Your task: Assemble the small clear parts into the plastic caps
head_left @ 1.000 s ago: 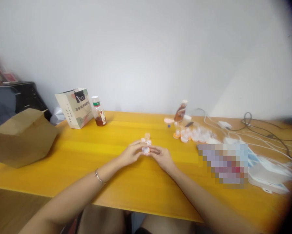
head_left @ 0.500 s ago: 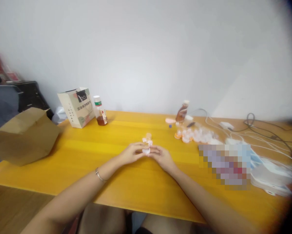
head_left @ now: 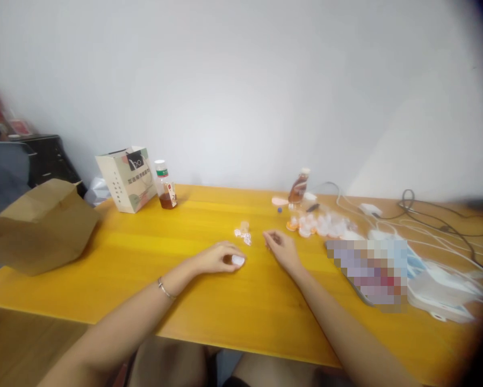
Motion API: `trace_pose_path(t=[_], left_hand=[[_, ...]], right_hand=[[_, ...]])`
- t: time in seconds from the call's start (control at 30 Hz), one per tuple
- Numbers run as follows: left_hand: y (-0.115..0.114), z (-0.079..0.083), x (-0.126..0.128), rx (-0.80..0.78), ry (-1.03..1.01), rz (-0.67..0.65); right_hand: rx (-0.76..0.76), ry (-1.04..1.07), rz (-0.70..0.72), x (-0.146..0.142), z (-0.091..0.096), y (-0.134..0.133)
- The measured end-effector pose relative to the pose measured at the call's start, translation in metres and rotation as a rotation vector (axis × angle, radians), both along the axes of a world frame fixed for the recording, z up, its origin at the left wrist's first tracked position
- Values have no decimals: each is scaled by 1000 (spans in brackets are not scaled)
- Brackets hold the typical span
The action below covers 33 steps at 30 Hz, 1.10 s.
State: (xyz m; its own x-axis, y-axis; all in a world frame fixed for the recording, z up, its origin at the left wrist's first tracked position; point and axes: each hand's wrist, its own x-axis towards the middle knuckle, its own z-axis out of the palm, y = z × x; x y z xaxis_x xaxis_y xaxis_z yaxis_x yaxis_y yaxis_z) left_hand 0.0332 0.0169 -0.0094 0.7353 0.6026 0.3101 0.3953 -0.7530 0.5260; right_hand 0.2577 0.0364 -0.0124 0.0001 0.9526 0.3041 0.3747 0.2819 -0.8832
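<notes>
My left hand (head_left: 221,258) is closed over the table, its thumb and fingers gripping a small white round piece (head_left: 238,260), perhaps a lid or little cup. Apart from it to the right, my right hand (head_left: 282,250) has its fingers curled together; whether anything small is in them cannot be made out. Just beyond and between the hands lie several small white pieces with a reddish pattern (head_left: 244,236) and a tan piece (head_left: 245,226).
A cluster of small clear and orange-based cups (head_left: 322,224) lies to the right, before a drink bottle (head_left: 298,187). Cables (head_left: 446,226) and a pixelated item (head_left: 370,274) are farther right. On the left stand a paper gift bag (head_left: 130,180), a jar (head_left: 167,188) and a brown bag (head_left: 43,226).
My hands, together around the white piece before, have parted. The right hand has moved right and the left has drawn slightly nearer with the white piece in it.
</notes>
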Motion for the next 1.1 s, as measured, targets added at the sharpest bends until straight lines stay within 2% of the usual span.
trace_pose_path(t=[0.13, 0.2, 0.3, 0.37, 0.43, 0.53, 0.77, 1.1], left_hand=[[-3, 3, 1, -24, -18, -50], [0, 1, 1, -4, -77, 17], [12, -5, 1, 69, -168, 186], [22, -12, 1, 91, -160, 258], [31, -19, 1, 87, -105, 285], [37, -27, 2, 77, -31, 290], [28, -24, 3, 139, -3, 294], [28, -19, 5, 205, -5, 348]], right_hand=[[55, -135, 15, -2, -8, 2], [103, -220, 53, -4, -12, 3], [246, -348, 177, -10, -19, 6], [335, -391, 263, -14, -22, 7], [357, -408, 334, -17, -25, 8], [298, -406, 396, -19, -26, 7], [218, -404, 326, -17, -25, 4], [370, -544, 242, -16, -27, 9]])
